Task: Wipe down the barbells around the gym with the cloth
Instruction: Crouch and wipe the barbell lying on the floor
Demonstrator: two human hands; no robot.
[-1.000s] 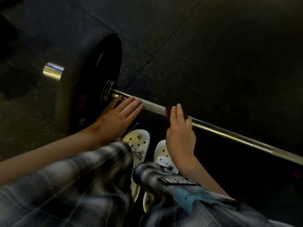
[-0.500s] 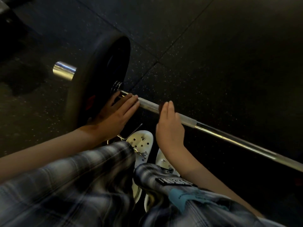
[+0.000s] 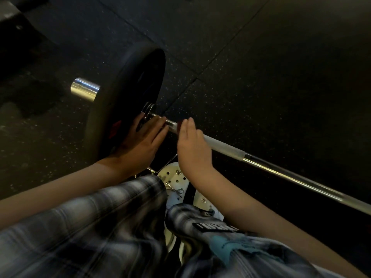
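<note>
A steel barbell [image 3: 281, 169] lies on the black rubber floor, running from upper left to lower right. A black weight plate [image 3: 124, 93] sits on its left sleeve [image 3: 85, 89]. My left hand [image 3: 140, 145] rests with straight fingers on the bar right beside the plate's inner collar. My right hand [image 3: 192, 149] lies over the bar just to the right of it, fingers wrapped over the top and thumb hidden. A sliver of dark cloth [image 3: 179, 125] shows at its fingertips, between hand and bar.
My white perforated shoes [image 3: 174, 177] stand just below the bar, with a wire spring clip [image 3: 176, 190] on one. My knees in plaid fabric [image 3: 100, 227] fill the bottom of the view. A dark piece of equipment [image 3: 12, 13] sits at the top left.
My right hand has slid left along the bar with the cloth, ending close to my left hand. The left hand stays by the collar.
</note>
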